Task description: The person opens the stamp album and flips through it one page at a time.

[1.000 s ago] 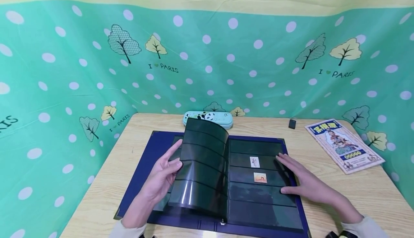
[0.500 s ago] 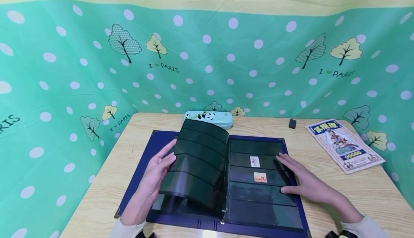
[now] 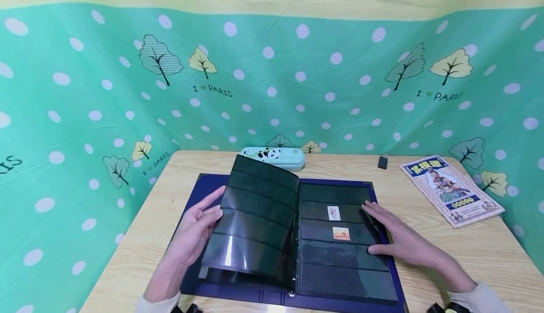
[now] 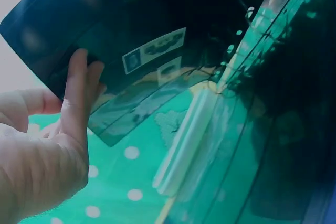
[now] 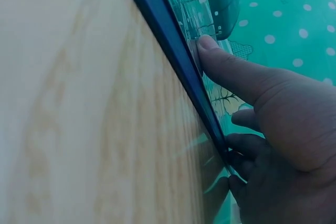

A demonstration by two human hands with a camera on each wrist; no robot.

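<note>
A stamp album with a dark blue cover (image 3: 208, 183) lies spread on the table. My left hand (image 3: 191, 232) pinches the outer edge of a raised black page (image 3: 257, 214), thumb on one face and fingers on the other. The left wrist view shows stamps (image 4: 155, 51) in the strips on that page's other face. On the right-hand page sit a pale stamp (image 3: 334, 213) and an orange stamp (image 3: 341, 233). My right hand (image 3: 403, 240) rests on that page's outer edge, fingers extended and thumb spread. Beneath the raised page, the left-hand side is mostly hidden.
Behind the album stands a light blue pencil case (image 3: 293, 158) with a panda print. A small black object (image 3: 383, 162) lies at the back right. A printed booklet (image 3: 452, 191) is on the right of the wooden table (image 3: 144, 237). A green dotted cloth (image 3: 272, 105) hangs behind.
My left hand has moved left and slightly down, bringing the page with it, so the page leans further over to the left. The right hand stays in place.
</note>
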